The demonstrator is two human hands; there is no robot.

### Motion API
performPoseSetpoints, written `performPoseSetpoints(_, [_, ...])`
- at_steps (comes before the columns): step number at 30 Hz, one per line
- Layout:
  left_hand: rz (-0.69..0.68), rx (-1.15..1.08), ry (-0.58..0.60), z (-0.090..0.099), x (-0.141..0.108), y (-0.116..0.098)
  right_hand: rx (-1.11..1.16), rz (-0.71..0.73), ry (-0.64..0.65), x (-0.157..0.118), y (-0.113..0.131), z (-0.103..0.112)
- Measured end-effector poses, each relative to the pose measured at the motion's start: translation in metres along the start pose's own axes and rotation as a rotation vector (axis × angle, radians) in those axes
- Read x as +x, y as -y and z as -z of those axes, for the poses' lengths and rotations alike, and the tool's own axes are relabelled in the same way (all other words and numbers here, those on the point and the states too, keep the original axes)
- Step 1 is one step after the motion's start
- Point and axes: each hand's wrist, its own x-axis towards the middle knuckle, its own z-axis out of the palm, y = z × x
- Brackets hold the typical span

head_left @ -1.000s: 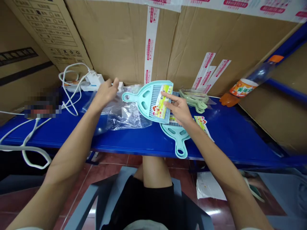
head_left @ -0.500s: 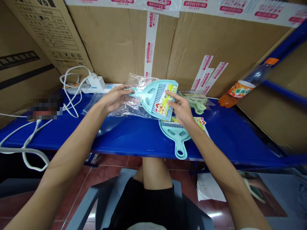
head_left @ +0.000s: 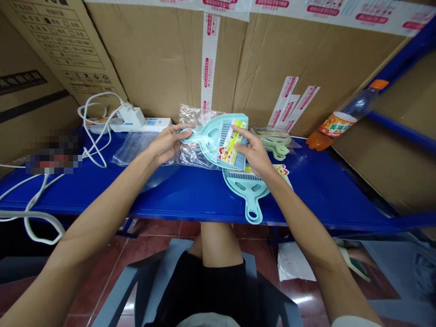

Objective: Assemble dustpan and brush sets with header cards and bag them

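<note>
A light-blue dustpan with a small brush (head_left: 213,138) nested in it is held up over the table, its handle pointing left. My left hand (head_left: 169,141) pinches the handle end. My right hand (head_left: 254,152) has its fingers closed on the pan's right side, over the yellow label card (head_left: 232,143) that lies across the grey bristles. Below it, a second light-blue dustpan set (head_left: 251,193) lies with its handle toward the front edge, partly covered by my right hand and forearm. Clear plastic bags (head_left: 195,156) lie behind and beneath the held set.
Green dustpan sets in clear wrap (head_left: 277,146) lie at the back right. An orange drink bottle (head_left: 335,125) leans at the right. At the left are a white power strip (head_left: 155,124) and cables (head_left: 98,152). Cardboard boxes (head_left: 160,59) stand behind the blue table (head_left: 190,195).
The view has shifted slightly. My left fingers have closed farther over the handle, covering its hole. My right hand keeps its place at the label card.
</note>
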Motion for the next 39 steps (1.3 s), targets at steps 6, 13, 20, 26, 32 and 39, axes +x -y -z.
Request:
performPoseSetpoints(6, [0.027,0.001,-0.003,0.0009,-0.0013,-0.0010,-0.024,-0.063,0.036,-0.0006,-0.0009,0.0006])
performPoseSetpoints(13, [0.001,-0.052,-0.018,0.0046,0.0044,0.0054,-0.061,-0.072,0.051,-0.0009,0.0011,0.0006])
performPoseSetpoints(20, [0.020,-0.081,-0.015,0.0005,0.0041,0.0071,-0.064,-0.023,-0.046,-0.0004,0.0027,-0.0009])
performPoseSetpoints(26, [-0.002,-0.104,-0.059,0.0045,0.0066,0.0040,0.002,-0.056,-0.067,0.0004,-0.0022,-0.0008])
performPoseSetpoints(32, [0.025,-0.057,-0.028,-0.0001,0.0015,0.0051,0.012,-0.026,-0.132,0.0003,-0.0012,0.0004])
performPoseSetpoints(39, [-0.009,-0.127,-0.077,-0.0024,0.0021,0.0056,-0.126,-0.007,-0.040,-0.0010,0.0017,0.0052])
